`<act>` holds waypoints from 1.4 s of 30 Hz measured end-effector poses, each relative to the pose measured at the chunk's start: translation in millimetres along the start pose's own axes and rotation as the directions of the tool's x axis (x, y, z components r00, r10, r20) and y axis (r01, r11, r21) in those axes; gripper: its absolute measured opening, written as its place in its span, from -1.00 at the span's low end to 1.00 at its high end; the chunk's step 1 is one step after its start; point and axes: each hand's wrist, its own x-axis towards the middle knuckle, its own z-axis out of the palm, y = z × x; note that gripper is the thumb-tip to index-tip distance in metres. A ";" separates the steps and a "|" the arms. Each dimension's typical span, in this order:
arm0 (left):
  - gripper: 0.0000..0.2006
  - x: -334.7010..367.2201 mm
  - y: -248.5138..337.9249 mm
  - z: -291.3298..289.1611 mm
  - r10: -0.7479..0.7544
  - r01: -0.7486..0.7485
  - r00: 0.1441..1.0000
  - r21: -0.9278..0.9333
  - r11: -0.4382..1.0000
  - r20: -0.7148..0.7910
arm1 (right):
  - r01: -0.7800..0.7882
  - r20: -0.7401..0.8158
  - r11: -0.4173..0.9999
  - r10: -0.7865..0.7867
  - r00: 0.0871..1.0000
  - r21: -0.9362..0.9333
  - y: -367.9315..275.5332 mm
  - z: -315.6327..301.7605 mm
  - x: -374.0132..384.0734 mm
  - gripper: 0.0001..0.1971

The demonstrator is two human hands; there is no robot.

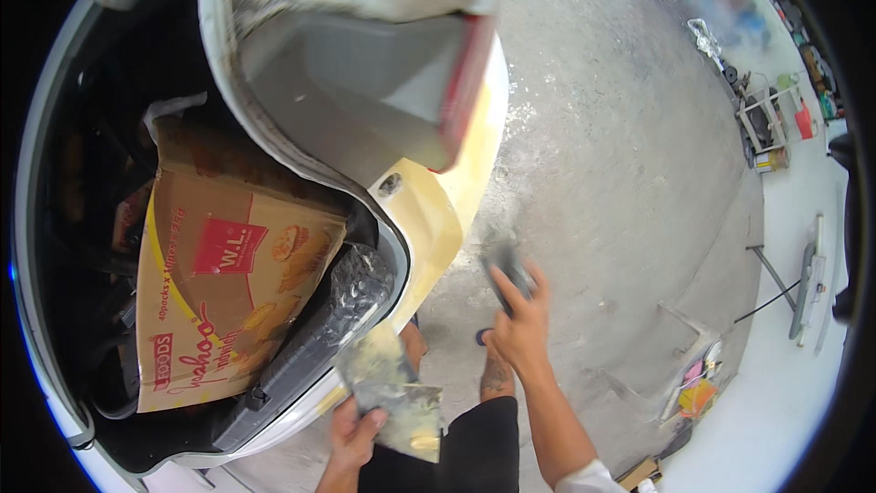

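Observation:
My left hand [357,432] pinches a flat grey board [401,406] smeared with yellowish paste, thumb on top, just outside the opening of a car body. My right hand [523,315] is wrapped round a dark, flat block [507,276], blurred by motion, so its exact kind is unclear. It hangs over the floor, apart from the car. The car's rear corner panel [424,210] carries a pale yellow coat, with a round hole near its top. Above it is a red-edged light [468,91].
A printed cardboard box [224,292] lies in the car's open boot. Grey concrete floor [620,173] stretches to the right. Along the far wall stand a white metal frame [765,119] and a folding stand [792,292]. My feet and legs are below my hands.

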 end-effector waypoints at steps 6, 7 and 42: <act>-0.61 9.1 -87.4 130.0 -0.270 0.326 0.889 -0.097 0.940 0.370 | -0.693 0.208 0.336 0.792 0.575 0.638 139.4 -48.3 -177.7 -0.51; -0.61 8.5 -113.7 162.9 -0.296 0.356 0.870 -0.087 0.931 0.395 | -0.658 0.121 0.435 0.772 0.624 0.615 157.0 -61.1 -201.6 -0.50; -0.60 -66.7 -342.5 659.6 -0.273 0.321 0.820 -0.010 0.947 0.503 | 0.119 -0.047 -0.070 0.642 0.766 0.990 496.3 -367.7 -276.9 -0.51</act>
